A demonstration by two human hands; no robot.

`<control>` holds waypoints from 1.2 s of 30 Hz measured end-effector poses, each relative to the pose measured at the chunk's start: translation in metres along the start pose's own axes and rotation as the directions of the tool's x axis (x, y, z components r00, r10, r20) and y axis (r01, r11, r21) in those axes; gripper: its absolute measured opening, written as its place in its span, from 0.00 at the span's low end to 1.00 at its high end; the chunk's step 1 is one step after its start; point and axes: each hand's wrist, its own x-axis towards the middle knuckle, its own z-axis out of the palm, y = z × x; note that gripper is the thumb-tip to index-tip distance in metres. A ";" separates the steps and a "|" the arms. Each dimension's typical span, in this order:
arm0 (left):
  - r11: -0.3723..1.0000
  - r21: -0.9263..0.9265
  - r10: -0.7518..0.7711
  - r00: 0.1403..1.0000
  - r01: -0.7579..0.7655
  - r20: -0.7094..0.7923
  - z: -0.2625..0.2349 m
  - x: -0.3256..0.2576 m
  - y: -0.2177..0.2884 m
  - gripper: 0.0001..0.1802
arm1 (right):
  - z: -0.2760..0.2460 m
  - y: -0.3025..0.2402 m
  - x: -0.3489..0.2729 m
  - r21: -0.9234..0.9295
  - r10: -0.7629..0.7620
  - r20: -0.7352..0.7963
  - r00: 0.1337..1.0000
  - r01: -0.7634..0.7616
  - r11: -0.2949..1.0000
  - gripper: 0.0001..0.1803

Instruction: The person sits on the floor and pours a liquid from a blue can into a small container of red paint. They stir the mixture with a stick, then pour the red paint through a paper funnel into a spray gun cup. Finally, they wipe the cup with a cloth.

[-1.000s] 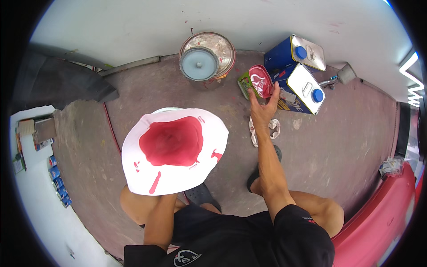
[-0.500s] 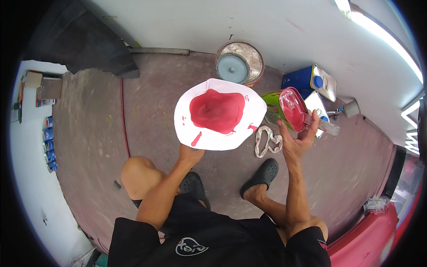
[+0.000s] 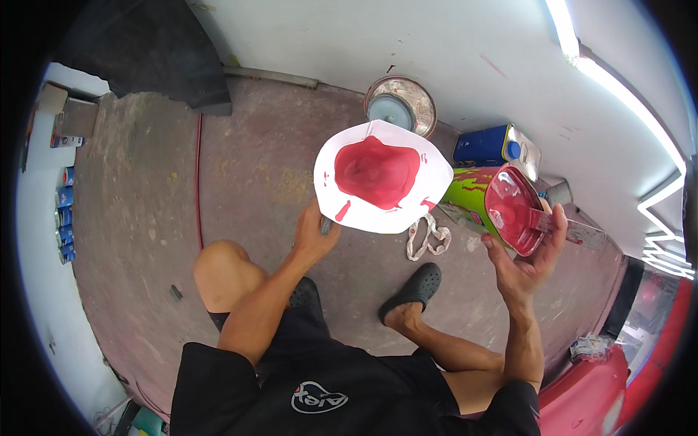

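White sheet (image 3: 438,168) bearing a broad patch of red paste (image 3: 378,174), held above the floor (image 3: 254,160) at the centre of the view. The left grip (image 3: 318,236) lies at the sheet's lower-left edge, so that the sheet extends up and to the right of it; the fingers are partly hidden beneath, closed about a short grey piece (image 3: 325,226) at that edge. Just right of the sheet, a green can (image 3: 469,190) is tilted with its red-coated mouth toward the viewer. The right grip (image 3: 525,272) clasps it from below, thumb on the near side and fingers on the right, the can's mouth lying between them. A flat spatula (image 3: 580,234) projects rightward from the mouth, past the fingers. Beyond, a blue tin (image 3: 480,145) and a round metal container (image 3: 423,102) stand near the wall (image 3: 451,51). A pale looped strip (image 3: 416,240) lies on the floor below the sheet; a red hose (image 3: 199,182) runs at left.
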 end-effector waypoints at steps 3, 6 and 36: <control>0.997 -0.031 0.064 0.998 -0.064 -0.006 -0.001 -0.001 0.000 0.23 | -0.011 -0.013 -0.001 -0.019 -0.034 0.085 0.996 0.035 0.999 0.68; 0.995 -0.049 0.084 0.996 -0.084 0.004 -0.002 0.000 0.004 0.24 | -0.017 -0.023 -0.008 -0.034 -0.036 0.114 0.993 0.040 0.999 0.69; 0.996 -0.001 0.085 0.989 -0.085 0.125 0.005 -0.007 0.012 0.30 | -0.048 -0.105 0.037 -0.164 -0.033 0.476 0.879 0.125 0.978 0.68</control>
